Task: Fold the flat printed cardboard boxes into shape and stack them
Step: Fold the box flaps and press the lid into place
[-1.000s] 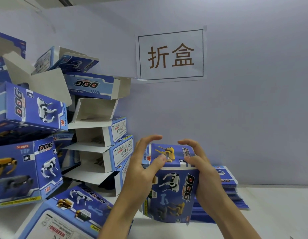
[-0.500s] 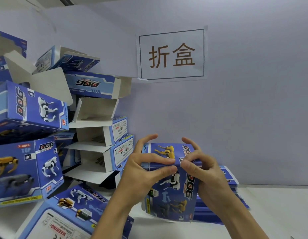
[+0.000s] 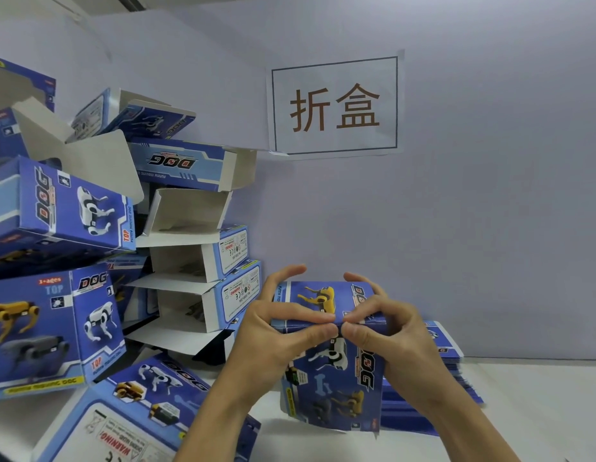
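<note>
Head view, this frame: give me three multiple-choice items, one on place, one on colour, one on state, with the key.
1. Where does the stack of flat boxes lie?
A. Behind the box being folded, to its right
B. On top of the left pile
C. Under the wall sign

2. What colour are the characters on the wall sign?
A. Blue
B. Brown
C. Green

3. What is happening to the box being folded?
A. It lies flat and untouched
B. It stands while both hands press its top flap
C. One hand lifts it high

Key: 1 A, its edges show on the table past the right hand. 2 B, brown strokes in a dark frame. 3 B, the left hand and right meet fingertips at the top edge.
</note>
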The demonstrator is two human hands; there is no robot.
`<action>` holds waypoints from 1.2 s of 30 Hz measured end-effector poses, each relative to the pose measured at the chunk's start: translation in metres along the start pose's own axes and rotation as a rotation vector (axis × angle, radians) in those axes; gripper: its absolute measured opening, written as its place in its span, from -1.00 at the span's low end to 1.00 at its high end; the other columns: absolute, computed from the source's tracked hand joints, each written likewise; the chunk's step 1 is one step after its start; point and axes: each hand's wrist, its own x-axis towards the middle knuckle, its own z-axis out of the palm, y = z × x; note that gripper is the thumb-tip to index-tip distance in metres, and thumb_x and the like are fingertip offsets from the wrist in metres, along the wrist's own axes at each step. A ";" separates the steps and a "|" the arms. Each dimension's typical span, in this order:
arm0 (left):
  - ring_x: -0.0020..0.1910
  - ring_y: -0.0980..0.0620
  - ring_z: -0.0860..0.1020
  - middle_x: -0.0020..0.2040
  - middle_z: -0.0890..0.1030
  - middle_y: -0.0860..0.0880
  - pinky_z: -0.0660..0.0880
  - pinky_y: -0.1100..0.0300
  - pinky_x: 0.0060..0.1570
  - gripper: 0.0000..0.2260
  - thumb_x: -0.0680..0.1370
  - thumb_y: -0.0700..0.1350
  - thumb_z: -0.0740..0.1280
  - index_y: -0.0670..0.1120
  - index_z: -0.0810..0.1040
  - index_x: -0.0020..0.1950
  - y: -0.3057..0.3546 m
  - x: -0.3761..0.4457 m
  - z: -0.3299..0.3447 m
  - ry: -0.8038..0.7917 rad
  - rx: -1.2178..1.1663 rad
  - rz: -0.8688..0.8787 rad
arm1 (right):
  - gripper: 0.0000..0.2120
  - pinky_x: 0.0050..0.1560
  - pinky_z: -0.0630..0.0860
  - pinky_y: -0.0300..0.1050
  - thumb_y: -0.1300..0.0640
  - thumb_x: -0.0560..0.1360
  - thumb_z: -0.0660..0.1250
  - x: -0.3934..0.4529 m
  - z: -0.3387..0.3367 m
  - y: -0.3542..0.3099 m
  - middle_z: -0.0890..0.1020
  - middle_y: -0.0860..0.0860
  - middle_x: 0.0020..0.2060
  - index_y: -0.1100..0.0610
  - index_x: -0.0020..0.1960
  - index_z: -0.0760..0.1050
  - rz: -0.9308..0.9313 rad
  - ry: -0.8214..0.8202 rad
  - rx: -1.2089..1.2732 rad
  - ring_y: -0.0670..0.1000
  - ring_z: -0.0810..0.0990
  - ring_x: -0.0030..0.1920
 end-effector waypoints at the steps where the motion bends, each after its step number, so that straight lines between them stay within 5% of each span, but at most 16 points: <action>1: 0.39 0.23 0.38 0.34 0.42 0.35 0.67 0.07 -0.03 -0.78 0.22 0.04 0.53 0.07 0.77 -0.17 0.000 0.000 0.000 0.000 0.014 0.002 | -0.79 -0.04 0.66 0.15 0.06 0.24 0.65 0.000 0.000 0.000 0.51 -0.15 0.34 0.12 -0.24 0.68 0.004 0.001 0.009 0.16 0.66 0.17; 6: 0.32 0.37 0.39 0.32 0.40 0.41 0.65 0.17 -0.09 -0.79 0.24 0.04 0.53 0.09 0.77 -0.14 0.000 0.001 0.002 -0.026 0.034 0.012 | -0.53 -0.18 0.67 0.05 -0.21 0.03 0.70 -0.002 0.001 -0.001 0.61 0.02 0.13 0.10 -0.30 0.66 0.031 0.028 0.036 0.20 0.69 0.07; 10: 0.26 0.49 0.38 0.35 0.37 0.37 0.58 0.36 -0.13 -0.70 0.29 0.09 0.51 0.23 0.71 0.01 0.001 0.002 0.002 -0.010 0.079 0.043 | -0.73 0.04 0.63 0.22 -0.05 0.20 0.65 -0.001 0.000 0.000 0.59 -0.08 0.24 0.05 -0.18 0.71 -0.013 0.118 -0.011 0.14 0.60 0.25; 14: 0.21 0.24 0.52 0.23 0.52 0.15 0.62 0.25 -0.15 -0.72 0.26 0.13 0.51 0.19 0.72 -0.05 -0.004 0.006 0.005 0.175 0.014 0.041 | -0.54 0.25 0.52 0.26 -0.11 0.24 0.52 0.002 0.008 -0.006 0.57 -0.13 0.31 -0.23 0.15 0.64 -0.091 0.251 -0.131 0.02 0.52 0.35; 18: 0.03 -0.09 0.62 0.14 0.63 0.06 0.64 0.11 -0.11 -0.69 0.35 0.14 0.49 0.15 0.67 0.08 -0.018 0.011 0.000 0.421 -0.066 0.006 | -0.69 0.21 0.53 0.04 -0.09 0.39 0.43 0.003 0.011 -0.012 0.62 -0.18 0.18 -0.20 0.13 0.61 -0.208 0.443 -0.291 -0.16 0.54 0.23; 20: 0.18 -0.26 0.57 0.20 0.61 -0.08 0.60 -0.12 0.12 -0.61 0.37 0.22 0.44 0.15 0.63 0.16 -0.024 0.013 -0.003 0.545 -0.091 -0.061 | -0.83 0.10 0.52 -0.09 0.04 0.50 0.42 0.004 0.009 -0.013 0.64 -0.13 0.09 -0.14 0.07 0.61 -0.259 0.503 -0.392 -0.20 0.55 0.11; 22: 0.23 -0.23 0.56 0.20 0.61 -0.15 0.57 -0.08 0.18 -0.61 0.38 0.29 0.39 0.15 0.63 0.12 -0.026 0.013 -0.005 0.661 -0.134 -0.109 | -0.85 -0.06 0.51 -0.10 0.17 0.54 0.40 0.006 0.010 -0.011 0.64 -0.05 -0.05 -0.09 0.00 0.62 -0.290 0.505 -0.456 -0.13 0.57 -0.02; 27: -0.26 -0.04 0.59 -0.39 0.59 0.08 0.63 -0.02 -0.27 -0.68 0.50 0.29 0.34 0.09 0.61 -0.29 -0.032 0.014 -0.013 0.834 -0.386 -0.295 | -0.82 -0.18 0.43 -0.24 0.09 0.64 0.25 0.007 0.007 -0.008 0.63 -0.01 -0.02 -0.05 0.01 0.63 -0.289 0.543 -0.417 -0.08 0.56 -0.07; 31: -0.26 -0.11 0.65 -0.30 0.64 -0.08 0.65 -0.05 -0.36 -0.58 0.52 0.28 0.34 -0.03 0.49 -0.32 -0.034 0.014 -0.014 0.853 -0.473 -0.414 | -0.72 -0.07 0.45 -0.27 0.15 0.68 0.16 0.007 -0.018 -0.013 0.60 -0.02 0.10 -0.17 0.18 0.55 -0.211 0.570 -0.235 -0.09 0.55 0.08; 36: -0.08 -0.26 0.68 -0.05 0.69 -0.22 0.62 -0.32 -0.15 -0.60 0.51 0.29 0.34 -0.06 0.52 -0.17 -0.034 0.013 -0.003 0.754 -0.480 -0.513 | -0.61 0.20 0.51 0.06 0.22 0.59 0.33 0.007 -0.029 -0.003 0.52 -0.04 0.22 -0.14 0.34 0.49 -0.091 0.558 -0.529 0.03 0.46 0.27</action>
